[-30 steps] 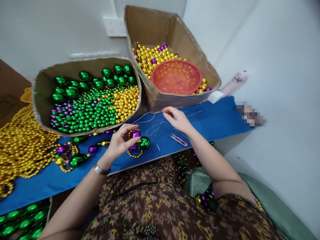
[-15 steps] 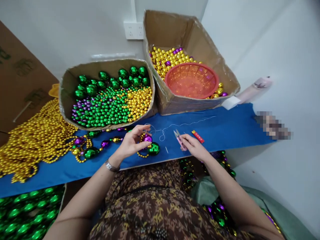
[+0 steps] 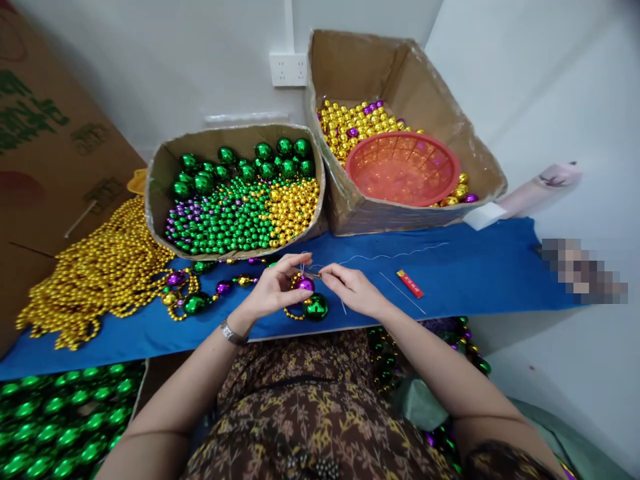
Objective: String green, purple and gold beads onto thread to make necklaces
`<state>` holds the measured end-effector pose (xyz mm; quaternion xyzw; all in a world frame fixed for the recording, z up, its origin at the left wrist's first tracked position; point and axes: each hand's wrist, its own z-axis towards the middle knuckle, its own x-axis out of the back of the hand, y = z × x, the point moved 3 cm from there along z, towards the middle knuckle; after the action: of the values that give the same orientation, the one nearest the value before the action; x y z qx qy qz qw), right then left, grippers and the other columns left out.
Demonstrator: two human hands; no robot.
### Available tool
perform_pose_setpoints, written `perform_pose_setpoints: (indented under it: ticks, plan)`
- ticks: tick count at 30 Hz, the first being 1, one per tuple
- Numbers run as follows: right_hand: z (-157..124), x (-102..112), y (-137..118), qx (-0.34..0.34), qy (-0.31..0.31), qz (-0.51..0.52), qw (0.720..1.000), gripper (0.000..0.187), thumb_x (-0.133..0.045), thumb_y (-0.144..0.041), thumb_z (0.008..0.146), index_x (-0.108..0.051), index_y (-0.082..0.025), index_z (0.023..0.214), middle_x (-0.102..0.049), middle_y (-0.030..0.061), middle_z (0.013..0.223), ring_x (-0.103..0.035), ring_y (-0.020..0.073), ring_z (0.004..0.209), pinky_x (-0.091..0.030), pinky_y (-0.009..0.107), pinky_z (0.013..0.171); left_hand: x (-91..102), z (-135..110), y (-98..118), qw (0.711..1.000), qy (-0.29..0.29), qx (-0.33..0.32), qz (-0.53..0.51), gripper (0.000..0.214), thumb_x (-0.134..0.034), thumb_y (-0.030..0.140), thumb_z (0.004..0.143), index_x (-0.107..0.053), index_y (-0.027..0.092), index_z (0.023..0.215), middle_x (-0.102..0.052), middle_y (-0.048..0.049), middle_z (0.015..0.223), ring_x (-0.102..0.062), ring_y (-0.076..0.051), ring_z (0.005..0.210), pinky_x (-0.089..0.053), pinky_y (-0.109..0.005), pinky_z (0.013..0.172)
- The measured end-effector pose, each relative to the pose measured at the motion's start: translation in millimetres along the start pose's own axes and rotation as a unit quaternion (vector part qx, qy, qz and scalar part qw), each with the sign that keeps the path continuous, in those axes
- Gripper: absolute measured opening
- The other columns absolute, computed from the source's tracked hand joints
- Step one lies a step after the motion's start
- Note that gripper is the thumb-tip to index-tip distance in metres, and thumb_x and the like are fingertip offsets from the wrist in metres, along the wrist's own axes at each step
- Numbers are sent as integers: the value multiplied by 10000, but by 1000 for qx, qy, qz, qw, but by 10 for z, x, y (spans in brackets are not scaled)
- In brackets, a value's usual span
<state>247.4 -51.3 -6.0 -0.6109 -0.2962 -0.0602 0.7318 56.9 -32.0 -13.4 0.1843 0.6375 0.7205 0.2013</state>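
Observation:
My left hand (image 3: 270, 288) is closed on a bead strand, its thumb beside a shiny purple bead (image 3: 306, 285). A thin white thread rises from that bead to the fingertips. Below hangs or rests a large green bead (image 3: 316, 307), with small gold beads next to it. My right hand (image 3: 353, 291) is wrapped round a pair of thread snips, mostly hidden by the fingers. Their blades (image 3: 313, 274) point left and meet the thread just above the purple bead. Whether they have cut it I cannot tell.
On the blue cloth (image 3: 480, 267) lie a loose thread (image 3: 395, 256), a thin white stick (image 3: 405, 295) and a red packet (image 3: 410, 283). Behind stand a box of green and gold beads (image 3: 235, 257) and a box with a red basket (image 3: 403, 200). Gold bead strands (image 3: 100, 267) heap at left.
My right hand has moved left with the snips, from beside the red packet to the thread at my left hand. The view has shifted slightly.

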Motion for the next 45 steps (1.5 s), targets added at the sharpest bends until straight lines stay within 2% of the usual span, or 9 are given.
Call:
perform_pose_setpoints:
  ticks: [19,22,24,27,31,35,39,42,45]
  plan:
    - [48,-57,-63,42,-10,-37,998,299,-406,-396,977,-629,-199,949,-661,-9,784,-586,124,695,-395,222,649,-28,20,-10,997,-24,-41,66,648,-769,244,736,-528,281,1336,-499,-85,1257,-626,-138,874,-563,-258,742]
    - [-13,-1,23,50,17,-36,998,318,-391,-411,985,-631,-201,996,-672,-6,810,-601,122,698,-420,219,651,-8,21,-3,998,-18,-33,55,659,-775,249,729,-525,268,1338,-506,-106,1286,-649,-170,916,-578,-276,749]
    - [-94,52,180,42,67,-71,994,331,-381,-413,989,-622,-203,1074,-681,13,858,-619,134,742,-447,231,688,50,22,26,999,-1,-27,36,670,-783,247,719,-527,258,1337,-512,-124,1318,-662,-196,944,-590,-283,741]
    - [-271,65,519,-14,132,-218,967,330,-415,-402,979,-635,-199,1119,-674,73,978,-632,175,888,-470,266,792,207,41,117,997,62,-35,2,687,-793,227,705,-529,254,1339,-534,-128,1342,-671,-224,980,-602,-284,736]
    - [-500,20,918,-127,87,-385,910,318,-513,-434,935,-668,-233,1125,-660,94,1014,-609,208,956,-478,277,804,368,109,227,986,141,-74,-40,686,-822,207,659,-579,285,1296,-577,-88,1319,-694,-213,931,-608,-268,736]
    - [-692,325,1085,-191,124,-402,887,315,-480,-399,955,-626,-270,1203,-651,83,1097,-575,212,1057,-457,289,888,294,137,189,991,105,-45,-73,694,-824,183,650,-587,306,1291,-557,-88,1349,-695,-228,941,-608,-271,729]
    - [-866,782,1256,-281,184,-403,852,352,-446,-343,957,-591,-158,1219,-613,187,1110,-561,312,1059,-472,400,831,178,106,89,994,67,-15,-86,707,-812,162,666,-566,309,1312,-517,-101,1390,-687,-238,973,-600,-271,744]
    - [-877,886,1353,-301,178,-380,856,296,-565,-328,889,-612,-143,1115,-614,190,1043,-573,330,1023,-485,406,780,111,96,38,994,36,7,-100,720,-803,161,680,-541,302,1335,-483,-115,1420,-675,-250,1000,-597,-282,745]
    - [-751,770,1274,-263,155,-340,890,205,-528,-305,912,-575,-181,1068,-619,131,1052,-606,244,983,-494,345,797,44,95,27,994,4,26,-108,723,-791,155,696,-522,301,1350,-454,-123,1442,-667,-253,1007,-594,-285,730]
